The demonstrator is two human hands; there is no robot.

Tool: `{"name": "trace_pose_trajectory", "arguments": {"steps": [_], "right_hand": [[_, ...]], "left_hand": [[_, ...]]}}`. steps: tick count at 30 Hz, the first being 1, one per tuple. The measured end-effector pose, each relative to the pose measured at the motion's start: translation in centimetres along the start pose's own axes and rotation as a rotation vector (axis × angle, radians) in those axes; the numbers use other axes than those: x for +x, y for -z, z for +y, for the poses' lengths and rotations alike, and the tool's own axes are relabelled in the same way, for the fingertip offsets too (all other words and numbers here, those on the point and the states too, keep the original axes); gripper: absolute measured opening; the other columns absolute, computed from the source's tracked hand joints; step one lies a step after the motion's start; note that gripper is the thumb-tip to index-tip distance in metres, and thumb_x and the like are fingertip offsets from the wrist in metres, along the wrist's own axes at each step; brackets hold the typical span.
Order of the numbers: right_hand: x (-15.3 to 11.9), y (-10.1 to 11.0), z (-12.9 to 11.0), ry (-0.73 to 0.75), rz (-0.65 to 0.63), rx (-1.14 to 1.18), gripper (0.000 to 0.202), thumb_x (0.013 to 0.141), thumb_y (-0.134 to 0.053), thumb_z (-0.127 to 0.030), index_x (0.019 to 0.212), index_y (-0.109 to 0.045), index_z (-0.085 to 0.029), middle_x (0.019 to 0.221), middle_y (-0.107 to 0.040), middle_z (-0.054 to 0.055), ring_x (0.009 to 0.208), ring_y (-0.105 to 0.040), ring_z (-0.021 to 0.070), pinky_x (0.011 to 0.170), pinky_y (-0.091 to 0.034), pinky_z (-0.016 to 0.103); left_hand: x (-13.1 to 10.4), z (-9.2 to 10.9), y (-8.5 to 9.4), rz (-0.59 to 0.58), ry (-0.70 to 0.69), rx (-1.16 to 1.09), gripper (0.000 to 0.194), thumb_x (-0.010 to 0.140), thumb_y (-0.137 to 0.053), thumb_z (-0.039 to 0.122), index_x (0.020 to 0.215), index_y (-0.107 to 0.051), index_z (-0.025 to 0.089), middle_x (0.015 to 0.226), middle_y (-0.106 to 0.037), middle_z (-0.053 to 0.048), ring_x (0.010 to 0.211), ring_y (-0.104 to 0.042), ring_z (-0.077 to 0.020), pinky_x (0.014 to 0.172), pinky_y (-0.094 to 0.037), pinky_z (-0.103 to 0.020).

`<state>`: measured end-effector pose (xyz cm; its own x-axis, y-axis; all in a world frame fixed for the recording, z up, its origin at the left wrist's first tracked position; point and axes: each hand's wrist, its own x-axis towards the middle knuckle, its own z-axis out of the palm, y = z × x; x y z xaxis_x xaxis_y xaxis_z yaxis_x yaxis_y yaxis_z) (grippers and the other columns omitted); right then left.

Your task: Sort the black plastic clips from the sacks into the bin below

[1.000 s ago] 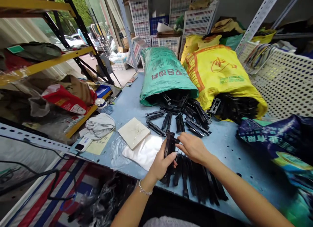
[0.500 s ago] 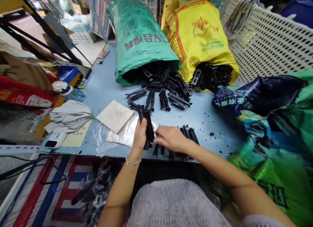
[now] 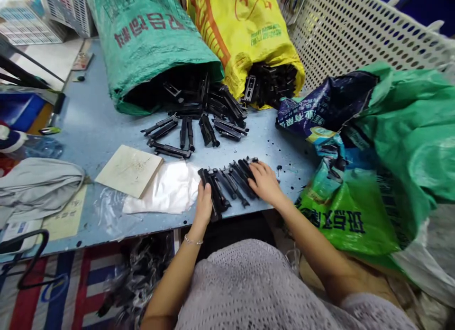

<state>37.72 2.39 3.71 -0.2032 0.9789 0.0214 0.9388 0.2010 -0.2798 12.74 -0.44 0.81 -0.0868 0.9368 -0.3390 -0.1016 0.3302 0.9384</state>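
Both ends of one row of black parts (image 3: 229,184) are touched in the head view: the left hand (image 3: 203,203) is at the left end, the right hand (image 3: 266,183) at the other. The left thumb lies along the outermost part, its other fingers mostly hidden, so I cannot tell whether they grasp it. The right fingers bend over the parts at their end, thumb apart; whether they clench any, I cannot tell either. The row lies at the near edge of one blue table (image 3: 113,131), several parts side by side (they overlap too much for an exact count). One bracelet (image 3: 193,241) circles the left wrist.

Beyond the row, at least five more parts lie loose before two open sacks, one green (image 3: 159,41) and one yellow (image 3: 268,33), each with parts at its mouth. A third, crumpled sack (image 3: 401,116) sits at the right, one white basket (image 3: 351,31) behind it. Left of the row are one white packet (image 3: 170,190), one square tile (image 3: 128,170) touching it, one grey cloth (image 3: 39,187), one yellow paper (image 3: 67,221) and one bottle (image 3: 40,146).
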Motion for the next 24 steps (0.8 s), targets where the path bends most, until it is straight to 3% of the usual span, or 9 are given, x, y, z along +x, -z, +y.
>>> {"name": "trace_pose_trajectory", "arguments": {"steps": [2, 4, 6, 8, 11, 15, 17, 20, 24], "right_hand": [[0.6, 0.7, -0.2, -0.009, 0.056, 0.065, 0.044, 0.093, -0.05, -0.027, 0.134, -0.055, -0.012, 0.142, -0.051, 0.018, 0.137, -0.037, 0.0366, 0.111, -0.031, 0.057], [0.4, 1.4, -2.2, 0.009, 0.083, 0.244, 0.046, 0.094, -0.051, -0.034, 0.136, -0.053, -0.014, 0.137, -0.054, 0.019, 0.131, -0.045, 0.035, 0.107, -0.038, 0.055], [-0.6, 1.4, -5.0, 0.061, -0.027, 0.514, 0.057, 0.092, -0.057, -0.041, 0.143, -0.046, -0.018, 0.132, -0.058, 0.017, 0.119, -0.056, 0.0313, 0.099, -0.047, 0.049], [-1.5, 0.6, -7.6, 0.077, -0.228, 0.77, 0.07, 0.085, -0.066, -0.044, 0.146, -0.041, -0.021, 0.126, -0.063, 0.014, 0.105, -0.064, 0.0285, 0.088, -0.053, 0.045], [-1.6, -1.3, -9.3, -0.068, -0.403, 1.08, 0.064, 0.081, -0.07, -0.044, 0.137, -0.051, -0.019, 0.106, -0.07, 0.011, 0.085, -0.069, 0.0249, 0.078, -0.055, 0.042], [0.4, -2.3, -9.3, -0.163, -0.505, 1.38, 0.052, 0.08, -0.073, -0.041, 0.125, -0.061, -0.018, 0.095, -0.072, 0.007, 0.085, -0.069, 0.0212, 0.08, -0.054, 0.038], [1.4, -2.3, -10.0, -0.148, -0.499, 1.445, 0.048, 0.078, -0.075, -0.04, 0.12, -0.063, -0.019, 0.099, -0.072, 0.006, 0.088, -0.068, 0.02, 0.082, -0.053, 0.035], [2.7, -2.3, -12.4, -0.154, -0.497, 1.587, 0.036, 0.081, -0.073, -0.042, 0.108, -0.067, -0.019, 0.1, -0.072, 0.006, 0.091, -0.069, 0.0203, 0.085, -0.052, 0.035], [4.8, -3.8, -16.9, -0.216, -0.59, 1.892, 0.039, 0.082, -0.069, -0.052, 0.1, -0.068, -0.017, 0.1, -0.073, 0.009, 0.098, -0.068, 0.0243, 0.089, -0.053, 0.04]], "left_hand": [[0.0, 0.3, -1.3, 0.043, 0.013, -0.041, 0.064, 0.092, -0.044, 0.064, 0.142, -0.043, 0.025, 0.136, -0.059, -0.009, 0.128, -0.055, -0.0255, 0.104, -0.049, -0.037], [-0.3, 1.0, -2.2, 0.113, -0.023, -0.064, 0.064, 0.093, -0.043, 0.062, 0.147, -0.037, 0.027, 0.149, -0.048, -0.006, 0.139, -0.044, -0.0229, 0.113, -0.04, -0.036], [-0.8, 1.7, -2.5, 0.18, -0.07, -0.074, 0.065, 0.095, -0.04, 0.061, 0.151, -0.028, 0.029, 0.155, -0.04, -0.004, 0.143, -0.039, -0.0201, 0.117, -0.034, -0.034], [-1.1, 2.1, -2.1, 0.188, -0.115, -0.04, 0.062, 0.098, -0.032, 0.059, 0.152, -0.026, 0.031, 0.155, -0.041, -0.004, 0.141, -0.041, -0.0187, 0.116, -0.035, -0.033], [-1.0, 2.1, 0.8, 0.133, -0.26, 0.246, 0.055, 0.1, -0.028, 0.053, 0.144, -0.045, 0.024, 0.147, -0.049, -0.009, 0.135, -0.047, -0.022, 0.112, -0.038, -0.039], [-0.2, 1.4, 7.0, 0.335, -0.412, 0.861, 0.035, 0.092, -0.054, 0.037, 0.115, -0.068, 0.014, 0.129, -0.058, -0.02, 0.123, -0.049, -0.0346, 0.104, -0.039, -0.053], [0.2, 1.1, 9.6, 0.355, -0.423, 0.967, 0.02, 0.088, -0.059, 0.028, 0.094, -0.073, 0.015, 0.109, -0.064, -0.017, 0.111, -0.053, -0.0327, 0.096, -0.043, -0.05], [1.1, 1.0, 12.4, 0.331, -0.354, 0.774, 0.015, 0.08, -0.068, 0.028, 0.069, -0.067, 0.017, 0.081, -0.061, -0.006, 0.084, -0.057, -0.022, 0.08, -0.047, -0.036], [1.8, 1.2, 14.3, 0.2, -0.121, 0.341, 0.022, 0.077, -0.069, 0.037, 0.075, -0.069, 0.016, 0.066, -0.059, 0.0, 0.061, -0.053, -0.0133, 0.06, -0.043, -0.026]]}}
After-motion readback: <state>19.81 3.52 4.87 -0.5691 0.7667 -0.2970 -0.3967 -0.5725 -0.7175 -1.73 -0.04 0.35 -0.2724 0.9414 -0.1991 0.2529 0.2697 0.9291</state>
